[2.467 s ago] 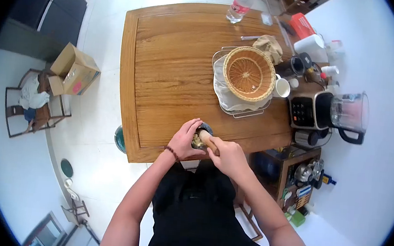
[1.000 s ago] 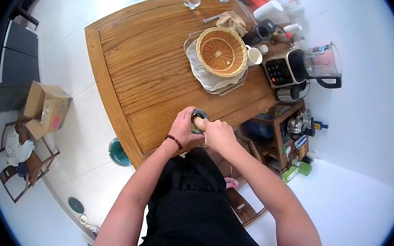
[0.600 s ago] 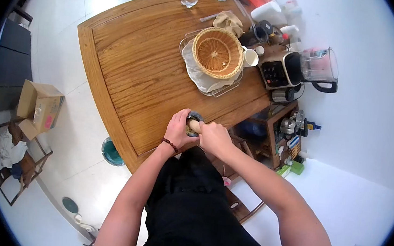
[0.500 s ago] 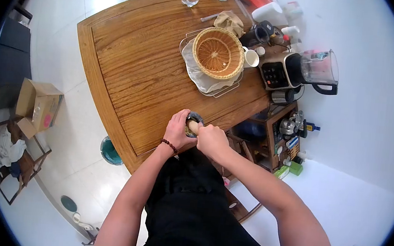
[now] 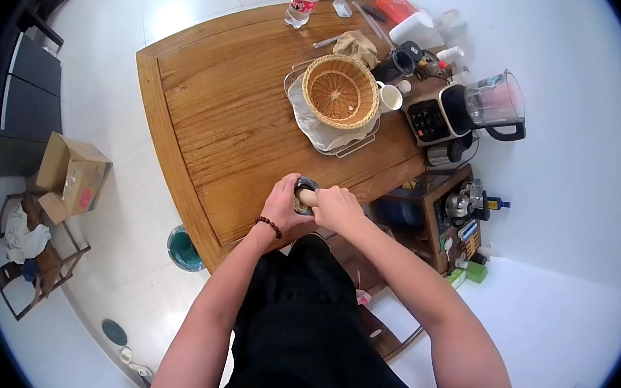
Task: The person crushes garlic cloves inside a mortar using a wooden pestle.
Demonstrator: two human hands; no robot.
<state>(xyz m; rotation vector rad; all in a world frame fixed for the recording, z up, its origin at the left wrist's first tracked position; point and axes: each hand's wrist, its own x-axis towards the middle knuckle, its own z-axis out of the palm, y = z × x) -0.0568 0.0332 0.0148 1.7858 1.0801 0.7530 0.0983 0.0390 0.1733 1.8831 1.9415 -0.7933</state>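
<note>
A small dark stone mortar (image 5: 301,184) stands at the near edge of the wooden table (image 5: 236,113). My left hand (image 5: 280,205), with a beaded bracelet on its wrist, is wrapped round the mortar's left side. A light wooden pestle (image 5: 307,197) leans into the mortar's mouth, and my right hand (image 5: 335,208) is closed round its outer end. Some yellowish stuff shows inside the bowl, too small to make out. My fingers hide much of the mortar's wall.
Beyond the mortar, a round wicker basket (image 5: 343,60) rests on a cloth-lined wire rack. A white mug (image 5: 390,98) and a blender (image 5: 443,117) are at the right. A bottle (image 5: 303,3) stands at the back. A green bin (image 5: 186,248) sits on the floor left.
The whole view has shifted slightly, so the table's far end shows more. My right hand and the pestle have tilted a little; my left hand keeps its hold on the mortar.
</note>
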